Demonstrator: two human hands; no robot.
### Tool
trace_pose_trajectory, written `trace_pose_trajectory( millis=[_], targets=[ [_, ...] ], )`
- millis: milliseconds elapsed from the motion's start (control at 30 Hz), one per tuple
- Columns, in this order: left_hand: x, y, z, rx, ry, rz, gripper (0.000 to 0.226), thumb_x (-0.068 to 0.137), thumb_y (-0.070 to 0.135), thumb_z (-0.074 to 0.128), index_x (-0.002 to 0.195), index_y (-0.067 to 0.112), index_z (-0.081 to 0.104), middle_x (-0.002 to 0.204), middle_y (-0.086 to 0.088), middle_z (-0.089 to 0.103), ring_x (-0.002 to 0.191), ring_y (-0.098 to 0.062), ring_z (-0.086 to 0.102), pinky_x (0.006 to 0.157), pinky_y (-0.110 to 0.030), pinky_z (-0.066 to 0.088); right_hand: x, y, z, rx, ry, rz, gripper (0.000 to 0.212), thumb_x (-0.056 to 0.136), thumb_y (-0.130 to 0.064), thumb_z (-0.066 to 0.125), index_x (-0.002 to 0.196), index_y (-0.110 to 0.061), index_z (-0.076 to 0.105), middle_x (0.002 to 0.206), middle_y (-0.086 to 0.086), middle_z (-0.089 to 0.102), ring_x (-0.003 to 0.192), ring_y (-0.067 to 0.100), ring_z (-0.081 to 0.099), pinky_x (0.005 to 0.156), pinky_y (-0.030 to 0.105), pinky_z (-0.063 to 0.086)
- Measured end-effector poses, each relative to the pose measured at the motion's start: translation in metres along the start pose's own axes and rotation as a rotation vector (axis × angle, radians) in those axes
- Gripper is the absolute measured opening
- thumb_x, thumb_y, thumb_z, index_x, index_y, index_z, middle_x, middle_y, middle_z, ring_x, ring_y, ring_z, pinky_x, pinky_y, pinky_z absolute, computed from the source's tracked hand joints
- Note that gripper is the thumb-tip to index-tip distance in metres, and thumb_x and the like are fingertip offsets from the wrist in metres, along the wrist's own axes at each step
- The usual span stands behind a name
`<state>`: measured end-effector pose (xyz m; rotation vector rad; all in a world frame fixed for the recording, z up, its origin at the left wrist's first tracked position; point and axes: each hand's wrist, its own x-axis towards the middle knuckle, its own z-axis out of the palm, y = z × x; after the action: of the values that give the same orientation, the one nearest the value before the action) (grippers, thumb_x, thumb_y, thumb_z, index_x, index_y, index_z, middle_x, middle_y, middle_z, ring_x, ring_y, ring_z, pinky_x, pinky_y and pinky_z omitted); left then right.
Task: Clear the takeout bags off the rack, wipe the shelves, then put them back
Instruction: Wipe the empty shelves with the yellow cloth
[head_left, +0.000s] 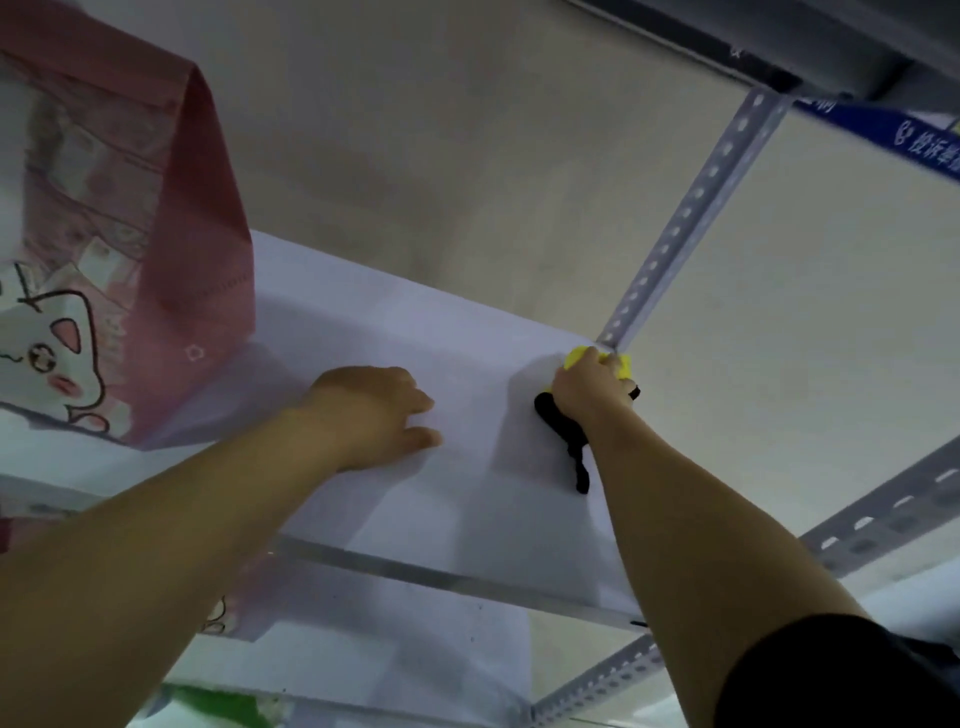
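Right hand (589, 387) grips a yellow cloth (623, 364) at the 2 o'clock corner of the shelf (467, 509), against the upright post (691, 208). Left hand (379, 415) rests loose and empty mid-shelf. Pink takeout bag (130, 234) stands upright at 10 o'clock, nearer the left hand.

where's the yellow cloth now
Head view: right hand grips the yellow cloth at the far right corner of the shelf, beside the post.

Takeout shop area. Indicators: slotted-angle rack upright (693, 208) beyond right hand (592, 387); printed takeout bag (156, 234) beside left hand (374, 410); blue wall sign (893, 140) above.
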<state>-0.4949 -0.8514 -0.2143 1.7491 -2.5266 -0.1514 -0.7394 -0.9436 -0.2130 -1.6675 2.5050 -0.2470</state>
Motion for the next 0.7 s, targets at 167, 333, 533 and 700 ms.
trace_pose_trajectory(
  millis=[167, 333, 533, 700],
  targets=[
    [0.003, -0.001, 0.002, -0.002, 0.017, -0.001, 0.05, 0.087, 0.064, 0.035, 0.127, 0.038, 0.05, 0.136, 0.009, 0.046, 0.12, -0.018, 0.048, 0.091, -0.032, 0.041, -0.004, -0.023, 0.006, -0.062, -0.044, -0.401, 0.04, 0.088, -0.021, 0.037, 0.127, -0.013, 0.043, 0.138, 0.016, 0.037, 0.122, 0.039, 0.039, 0.094, 0.044, 0.036],
    [0.006, -0.004, 0.005, -0.012, 0.026, -0.018, 0.054, 0.084, 0.068, 0.035, 0.129, 0.041, 0.048, 0.136, 0.012, 0.045, 0.12, -0.015, 0.047, 0.09, -0.031, 0.04, -0.013, 0.006, 0.005, 0.056, 0.061, -0.446, 0.027, 0.084, -0.021, 0.044, 0.108, -0.027, 0.053, 0.129, 0.009, 0.048, 0.116, 0.035, 0.049, 0.092, 0.044, 0.043],
    [0.006, -0.004, 0.006, 0.005, 0.017, -0.008, 0.05, 0.084, 0.068, 0.033, 0.121, 0.041, 0.052, 0.127, 0.011, 0.05, 0.113, -0.015, 0.051, 0.082, -0.029, 0.041, 0.014, 0.016, 0.002, 0.086, 0.121, 0.035, 0.041, 0.088, -0.022, 0.039, 0.128, -0.015, 0.045, 0.137, 0.012, 0.035, 0.12, 0.042, 0.035, 0.097, 0.046, 0.034],
    [0.003, -0.002, 0.005, 0.017, 0.034, -0.012, 0.049, 0.085, 0.065, 0.035, 0.121, 0.037, 0.054, 0.131, 0.008, 0.049, 0.116, -0.017, 0.051, 0.089, -0.032, 0.044, 0.038, -0.006, -0.004, -0.034, 0.002, -0.166, 0.039, 0.087, -0.023, 0.041, 0.124, -0.012, 0.046, 0.135, 0.016, 0.039, 0.125, 0.041, 0.033, 0.097, 0.048, 0.037]
  ],
)
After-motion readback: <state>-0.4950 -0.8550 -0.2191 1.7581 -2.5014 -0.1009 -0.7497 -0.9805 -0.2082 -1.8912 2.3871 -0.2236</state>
